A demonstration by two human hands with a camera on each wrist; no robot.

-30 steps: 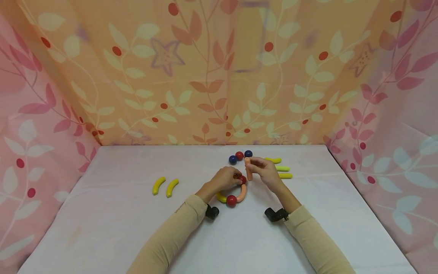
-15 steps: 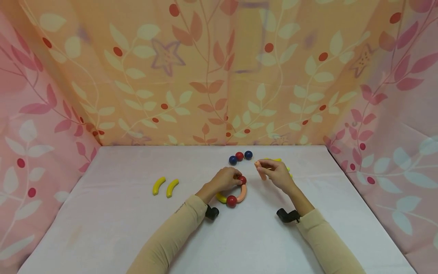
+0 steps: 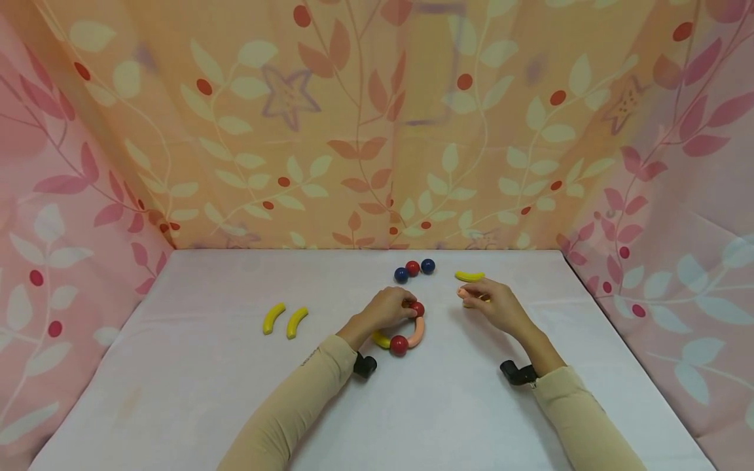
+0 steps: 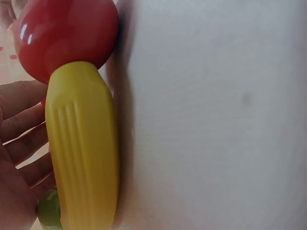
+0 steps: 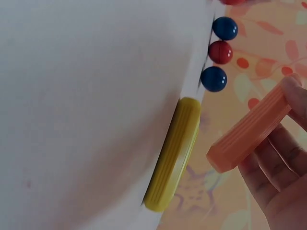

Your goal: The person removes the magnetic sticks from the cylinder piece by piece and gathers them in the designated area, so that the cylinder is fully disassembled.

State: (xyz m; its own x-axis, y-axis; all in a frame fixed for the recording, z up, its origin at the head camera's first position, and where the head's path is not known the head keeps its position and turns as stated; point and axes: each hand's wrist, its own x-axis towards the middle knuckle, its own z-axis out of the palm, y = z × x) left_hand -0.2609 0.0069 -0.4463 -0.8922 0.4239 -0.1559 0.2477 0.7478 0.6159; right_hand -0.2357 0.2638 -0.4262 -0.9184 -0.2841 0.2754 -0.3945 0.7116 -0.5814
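A partial ring of toy building pieces lies mid-table: a curved yellow rod (image 3: 381,340), a red ball (image 3: 398,345), a curved salmon rod (image 3: 416,332) and a second red ball (image 3: 417,309). My left hand (image 3: 385,306) is over its far side, fingers and thumb pinching that second ball. In the left wrist view, its fingers show behind the yellow rod (image 4: 81,143), with a partly hidden green piece (image 4: 49,209) near the palm. My right hand (image 3: 497,306) pinches a straight salmon rod (image 5: 249,129) by one end, held in the air right of the ring.
Two blue balls (image 3: 401,275) and a red ball (image 3: 412,268) sit at the back. A curved yellow rod (image 3: 469,277) lies beyond my right hand, which mostly hides the other rods there. Two curved yellow rods (image 3: 273,318) are on the left. Patterned cloth (image 3: 330,163) walls the table.
My right hand has carried the salmon rod away from the ring to the right, over the loose rods. The left hand has stayed in place.
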